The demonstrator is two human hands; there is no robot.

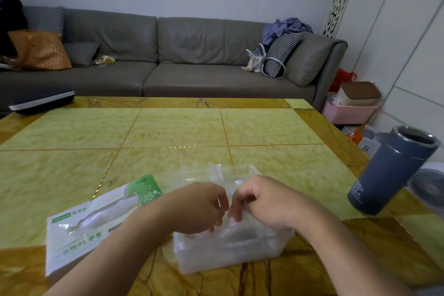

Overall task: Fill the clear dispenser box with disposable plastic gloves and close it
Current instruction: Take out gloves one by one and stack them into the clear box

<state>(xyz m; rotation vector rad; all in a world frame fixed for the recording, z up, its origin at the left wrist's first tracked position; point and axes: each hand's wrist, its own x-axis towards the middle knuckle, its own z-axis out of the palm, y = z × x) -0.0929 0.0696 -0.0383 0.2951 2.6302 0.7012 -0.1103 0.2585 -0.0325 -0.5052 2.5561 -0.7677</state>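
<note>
The clear dispenser box [216, 257] stands near the table's front edge, filled with crumpled clear plastic gloves [242, 235]. Its transparent lid [230, 173] stands raised behind my hands. My left hand [199, 206] and my right hand [262, 202] hover side by side over the open box, fingers curled downward, pinching the thin glove plastic between them. To the left lies the flat white and green glove packet [79, 230], torn open.
A dark blue tumbler [391, 170] without a lid stands at the table's right edge. The yellow tiled table [168, 132] stretches ahead to a grey sofa [192, 60]. A white fan [427, 190] and pink bins [348, 109] sit on the floor at the right.
</note>
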